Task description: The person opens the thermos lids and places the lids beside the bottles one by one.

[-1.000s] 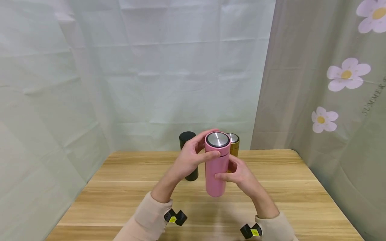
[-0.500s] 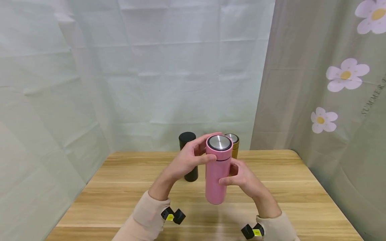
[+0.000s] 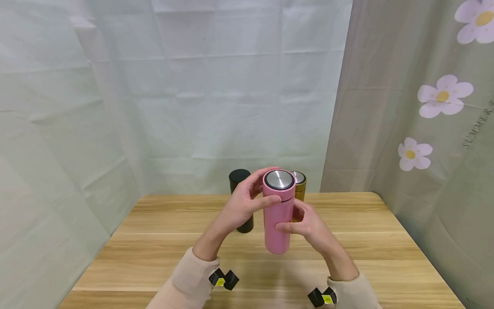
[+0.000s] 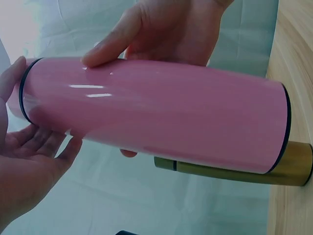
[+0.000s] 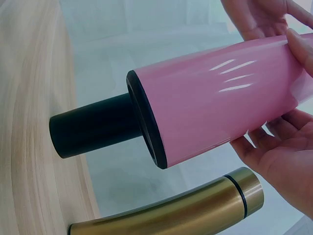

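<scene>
A pink thermos flask [image 3: 278,214] with a silver-topped lid [image 3: 279,180] is held up above the table, nearly upright. My left hand [image 3: 247,201] grips it around the lid end, thumb across the seam below the lid. Lower down, my right hand [image 3: 308,225] holds the flask's body from the right side, its thumb [image 5: 299,49] lying along the pink wall. In the right wrist view the flask's dark base ring [image 5: 146,120] shows, well off the table. Part of each hand's fingers is hidden behind the flask.
Behind the hands stand a black flask [image 3: 245,225] on the left and a gold flask [image 3: 299,193] on the right, both upright on the wooden table [image 3: 154,257]. A pale curtain [image 3: 231,86] hangs behind the table, and a flowered one [image 3: 386,128] hangs on the right.
The pink flask dipped lower and closer half a second ago, then rose back near its earlier place, with both hands holding it throughout. The black and gold flasks stayed put.
</scene>
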{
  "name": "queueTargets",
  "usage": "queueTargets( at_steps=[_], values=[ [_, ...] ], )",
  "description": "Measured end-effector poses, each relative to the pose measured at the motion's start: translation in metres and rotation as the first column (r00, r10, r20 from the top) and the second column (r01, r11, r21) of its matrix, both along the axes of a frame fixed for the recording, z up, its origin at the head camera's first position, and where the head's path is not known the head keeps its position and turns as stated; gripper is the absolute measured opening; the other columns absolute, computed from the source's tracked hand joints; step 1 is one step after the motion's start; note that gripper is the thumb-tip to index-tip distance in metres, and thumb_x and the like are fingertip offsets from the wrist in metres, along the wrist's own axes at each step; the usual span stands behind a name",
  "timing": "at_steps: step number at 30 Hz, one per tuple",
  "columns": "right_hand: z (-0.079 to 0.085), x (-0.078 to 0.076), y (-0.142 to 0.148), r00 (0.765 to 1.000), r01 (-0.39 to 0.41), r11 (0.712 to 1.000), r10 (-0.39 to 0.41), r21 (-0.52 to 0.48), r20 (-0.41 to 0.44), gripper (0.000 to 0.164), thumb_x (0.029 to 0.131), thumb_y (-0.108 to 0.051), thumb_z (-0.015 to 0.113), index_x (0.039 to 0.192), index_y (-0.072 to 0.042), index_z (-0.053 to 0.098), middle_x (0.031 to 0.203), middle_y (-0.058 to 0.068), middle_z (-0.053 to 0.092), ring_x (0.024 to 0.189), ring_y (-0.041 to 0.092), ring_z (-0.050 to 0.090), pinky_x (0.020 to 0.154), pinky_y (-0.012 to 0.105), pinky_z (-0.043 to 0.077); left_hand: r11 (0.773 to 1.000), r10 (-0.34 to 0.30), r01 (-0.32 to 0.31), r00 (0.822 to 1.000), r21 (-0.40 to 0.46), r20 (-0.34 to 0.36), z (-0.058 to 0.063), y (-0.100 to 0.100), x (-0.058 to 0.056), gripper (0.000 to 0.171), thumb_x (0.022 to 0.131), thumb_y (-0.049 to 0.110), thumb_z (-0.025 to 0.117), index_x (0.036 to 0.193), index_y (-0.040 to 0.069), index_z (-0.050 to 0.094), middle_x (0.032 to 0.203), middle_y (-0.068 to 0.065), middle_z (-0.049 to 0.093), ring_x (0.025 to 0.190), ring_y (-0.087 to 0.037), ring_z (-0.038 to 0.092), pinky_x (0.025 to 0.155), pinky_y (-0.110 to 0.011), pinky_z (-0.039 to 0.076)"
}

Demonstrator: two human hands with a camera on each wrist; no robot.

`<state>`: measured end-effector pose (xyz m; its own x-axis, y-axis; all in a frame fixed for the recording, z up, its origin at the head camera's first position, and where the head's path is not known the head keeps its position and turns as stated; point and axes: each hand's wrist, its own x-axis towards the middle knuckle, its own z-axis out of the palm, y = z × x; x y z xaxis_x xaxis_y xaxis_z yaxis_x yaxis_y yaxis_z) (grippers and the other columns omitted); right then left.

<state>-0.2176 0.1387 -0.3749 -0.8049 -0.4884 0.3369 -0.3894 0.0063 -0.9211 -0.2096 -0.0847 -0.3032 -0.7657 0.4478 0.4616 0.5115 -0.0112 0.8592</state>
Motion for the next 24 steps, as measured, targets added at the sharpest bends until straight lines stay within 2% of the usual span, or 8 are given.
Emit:
queueTargets(
  at_steps=[5, 11, 16, 20, 24],
  values=[
    [-0.0009, -0.0005, 0.0012, 1.000, -0.014, 1.000, 0.014, -0.001, -0.012, 0.055, 0.087, -0.017, 0.080, 0.137, -0.003, 0.061, 0.120, 0.015, 0.070, 0.107, 0.035, 0.068, 0.090, 0.040, 0.058, 0.999, -0.042, 0.043, 0.999, -0.010, 0.024, -0.0004, -0.0024, -0.0010, 0.074, 0.092, 0.042, 0.080, 0.154, 0.018, 0.048, 0.142, -0.007, 0.059, 0.126, -0.025, 0.061, 0.103, -0.044, 0.052],
    [-0.0006, -0.0012, 0.0025, 0.995, -0.091, 0.995, 0.090, -0.027, -0.029, 0.054, 0.086, -0.014, 0.078, 0.134, 0.002, 0.061, 0.118, 0.018, 0.070, 0.105, 0.030, 0.070, 0.090, 0.039, 0.058, 0.989, -0.147, 0.148, 0.988, -0.012, 0.051, 0.0015, -0.0035, -0.0026, 0.073, 0.093, 0.043, 0.079, 0.155, 0.020, 0.048, 0.141, -0.007, 0.062, 0.123, -0.027, 0.063, 0.102, -0.040, 0.052],
    [-0.0022, -0.0021, 0.0031, 0.990, -0.137, 0.989, 0.135, -0.051, -0.041, 0.052, 0.086, -0.013, 0.077, 0.133, 0.003, 0.060, 0.118, 0.019, 0.070, 0.105, 0.029, 0.070, 0.090, 0.040, 0.059, 0.981, -0.192, 0.192, 0.979, 0.010, 0.068, 0.0017, -0.0046, -0.0030, 0.071, 0.094, 0.039, 0.079, 0.155, 0.018, 0.048, 0.138, -0.009, 0.064, 0.121, -0.027, 0.063, 0.100, -0.038, 0.053],
    [-0.0013, -0.0019, 0.0020, 0.991, -0.132, 0.990, 0.131, -0.044, -0.024, 0.052, 0.087, -0.014, 0.077, 0.135, 0.001, 0.061, 0.119, 0.017, 0.070, 0.106, 0.031, 0.069, 0.090, 0.040, 0.059, 0.988, -0.151, 0.150, 0.987, 0.017, 0.061, 0.0009, -0.0044, -0.0017, 0.071, 0.093, 0.041, 0.079, 0.154, 0.017, 0.050, 0.137, -0.010, 0.064, 0.120, -0.028, 0.064, 0.099, -0.040, 0.054],
    [-0.0002, -0.0016, -0.0022, 0.997, -0.070, 0.997, 0.070, -0.028, -0.013, 0.053, 0.088, -0.017, 0.079, 0.136, -0.002, 0.061, 0.120, 0.015, 0.070, 0.107, 0.032, 0.069, 0.090, 0.040, 0.058, 1.000, -0.023, 0.023, 1.000, 0.014, 0.012, -0.0004, -0.0016, -0.0010, 0.074, 0.090, 0.050, 0.080, 0.151, 0.018, 0.054, 0.136, -0.006, 0.065, 0.120, -0.026, 0.063, 0.100, -0.042, 0.053]
  ],
)
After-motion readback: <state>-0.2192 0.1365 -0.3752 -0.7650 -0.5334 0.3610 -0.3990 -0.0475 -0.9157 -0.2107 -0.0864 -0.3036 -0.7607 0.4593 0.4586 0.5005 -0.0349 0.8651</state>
